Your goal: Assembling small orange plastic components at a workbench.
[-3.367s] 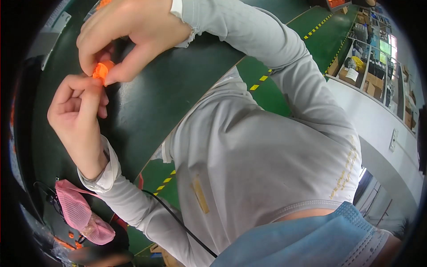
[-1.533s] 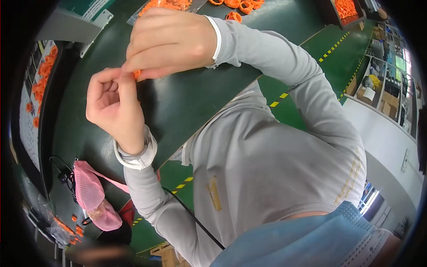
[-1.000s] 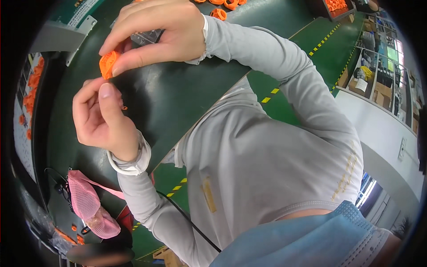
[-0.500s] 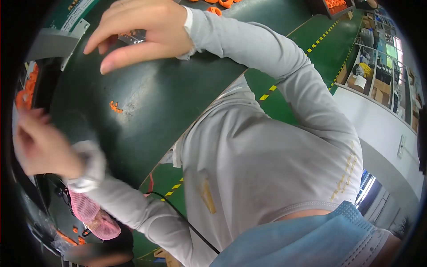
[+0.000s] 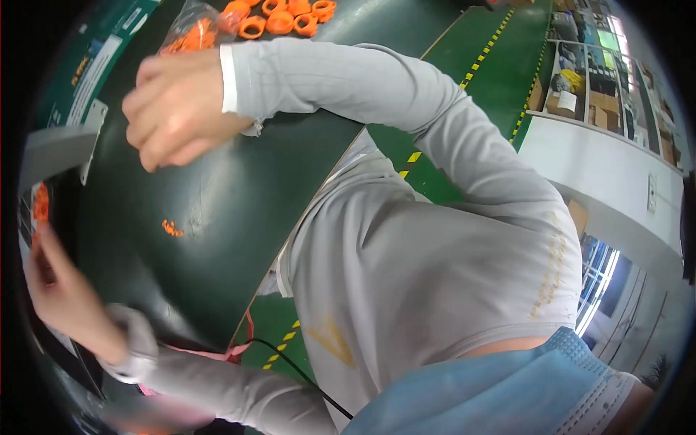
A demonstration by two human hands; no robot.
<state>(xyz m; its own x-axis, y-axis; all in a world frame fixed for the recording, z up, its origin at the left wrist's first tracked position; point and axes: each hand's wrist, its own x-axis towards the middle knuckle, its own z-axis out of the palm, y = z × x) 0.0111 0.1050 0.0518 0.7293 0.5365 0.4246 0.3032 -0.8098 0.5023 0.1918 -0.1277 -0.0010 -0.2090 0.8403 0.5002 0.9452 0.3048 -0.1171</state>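
Observation:
My right hand [image 5: 177,112] hovers over the dark green tabletop [image 5: 239,196], back upward, its fingers curled in. Whatever lies inside them is hidden. Just beyond it lies a clear plastic bag [image 5: 194,35] with orange parts in it. My left hand [image 5: 65,290] is far out to the left, its fingers stretched up to the orange parts [image 5: 41,203] in a dark holder. The dark picture rim partly hides its fingertips, so a grip does not show. Small orange scraps [image 5: 172,228] lie on the table between the hands.
Orange rings [image 5: 280,22] lie in a group at the table's far side. A green box [image 5: 90,69] and a grey metal bracket [image 5: 65,148] stand at the left. Beyond the table edge are a green floor with yellow-black tape [image 5: 413,156] and shelves with cartons [image 5: 602,109].
My right hand has closed from spread fingers and come nearer. My left hand has moved to the orange parts at the left. The view has shifted, bringing the orange rings and bag more into sight.

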